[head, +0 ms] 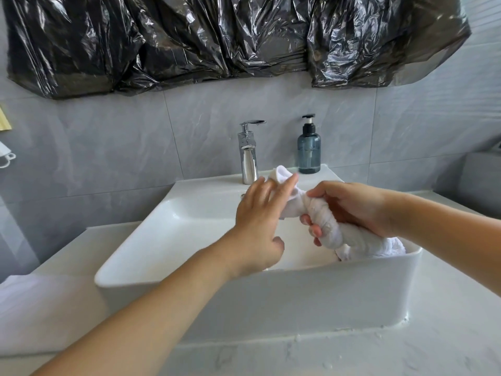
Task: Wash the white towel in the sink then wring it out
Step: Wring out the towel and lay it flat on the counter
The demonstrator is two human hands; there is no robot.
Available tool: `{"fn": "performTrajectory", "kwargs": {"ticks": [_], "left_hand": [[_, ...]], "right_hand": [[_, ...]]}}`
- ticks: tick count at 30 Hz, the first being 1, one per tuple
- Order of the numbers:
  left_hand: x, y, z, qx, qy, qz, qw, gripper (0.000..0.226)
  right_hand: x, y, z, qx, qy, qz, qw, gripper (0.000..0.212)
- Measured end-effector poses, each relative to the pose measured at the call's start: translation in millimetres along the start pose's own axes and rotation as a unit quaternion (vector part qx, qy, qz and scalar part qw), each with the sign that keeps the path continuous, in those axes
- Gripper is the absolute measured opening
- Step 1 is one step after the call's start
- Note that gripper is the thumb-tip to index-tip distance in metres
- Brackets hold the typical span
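The white towel (336, 232) is twisted into a rope above the white sink (189, 278). My right hand (352, 207) grips its middle, fingers curled round the twisted part. The towel's lower end hangs into the basin at the right. Its upper end pokes up behind my left hand (260, 221). That hand has straight, spread fingers lying against the towel's upper part, thumb apart and low. The chrome tap (249, 156) stands behind the hands, with no water seen running.
A dark blue pump bottle (309, 150) stands on the sink's back ledge right of the tap. Black plastic sheeting (230, 39) covers the wall above. A white marble counter (352, 354) surrounds the sink. A white cloth (32, 302) lies on the counter at left.
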State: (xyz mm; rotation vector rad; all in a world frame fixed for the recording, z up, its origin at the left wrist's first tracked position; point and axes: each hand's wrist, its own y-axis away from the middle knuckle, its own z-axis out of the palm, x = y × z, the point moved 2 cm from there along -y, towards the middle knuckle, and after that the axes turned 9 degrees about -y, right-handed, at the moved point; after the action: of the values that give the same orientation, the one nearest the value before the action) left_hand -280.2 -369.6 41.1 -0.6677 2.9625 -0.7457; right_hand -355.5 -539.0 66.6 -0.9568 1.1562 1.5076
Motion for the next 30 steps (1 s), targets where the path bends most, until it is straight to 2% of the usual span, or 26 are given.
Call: {"fn": "performTrajectory", "kwargs": {"ticks": [2,5,9,12,15,18,20,22,25,27,29,30], "left_hand": [[-4.5,-6.2,9.5,0.053,-0.134,0.033,0.989,0.103],[-7.3,-22.0,18.9,0.132,-0.192,0.043,0.972,0.099],[-4.4,-41.4,16.5,0.226,-0.201,0.062,0.951,0.049],[-15.3,-51.5,11.0,0.240,-0.219,0.064,0.944,0.036],[-23.2,-57.1,8.3,0.227,-0.247,0.087,0.938,0.035],[-21.8,-65.4,6.6,0.169,-0.219,0.109,0.955,0.037],[-20.3,-69.2,2.2,0.112,-0.200,0.110,0.967,0.035],[-21.3,-69.5,-4.1,0.055,-0.189,0.088,0.976,0.025],[-23.9,-68.5,-9.8,-0.048,-0.089,-0.029,0.994,0.017],[-23.5,-66.5,-10.6,-0.138,0.019,-0.119,0.983,0.024],[-24.4,-59.5,-8.8,-0.253,0.090,-0.191,0.944,0.027],[-25.3,-55.4,-8.3,-0.310,0.125,-0.218,0.917,0.024]], "right_hand": [[-0.9,1.1,1.7,-0.011,-0.005,0.022,1.000,0.036],[-3.0,3.1,2.1,-0.017,-0.021,0.050,0.998,0.037],[-2.4,3.6,-2.8,-0.016,0.029,0.052,0.998,0.042],[-1.2,1.9,-13.9,-0.019,0.108,0.076,0.991,0.059],[0.6,-0.7,-18.4,-0.046,0.235,0.137,0.961,0.062],[5.6,-8.3,-17.1,-0.034,0.261,0.176,0.949,0.042],[9.7,-13.5,-14.1,-0.009,0.270,0.167,0.948,0.031],[13.0,-17.5,-11.8,0.042,0.331,0.120,0.935,0.022],[19.7,-20.9,-1.6,0.134,0.435,0.006,0.890,0.019],[26.2,-24.2,7.3,0.177,0.493,-0.076,0.848,0.025],[32.8,-28.5,14.8,0.194,0.545,-0.127,0.805,0.026],[34.5,-29.8,16.3,0.194,0.555,-0.138,0.797,0.023]]}}
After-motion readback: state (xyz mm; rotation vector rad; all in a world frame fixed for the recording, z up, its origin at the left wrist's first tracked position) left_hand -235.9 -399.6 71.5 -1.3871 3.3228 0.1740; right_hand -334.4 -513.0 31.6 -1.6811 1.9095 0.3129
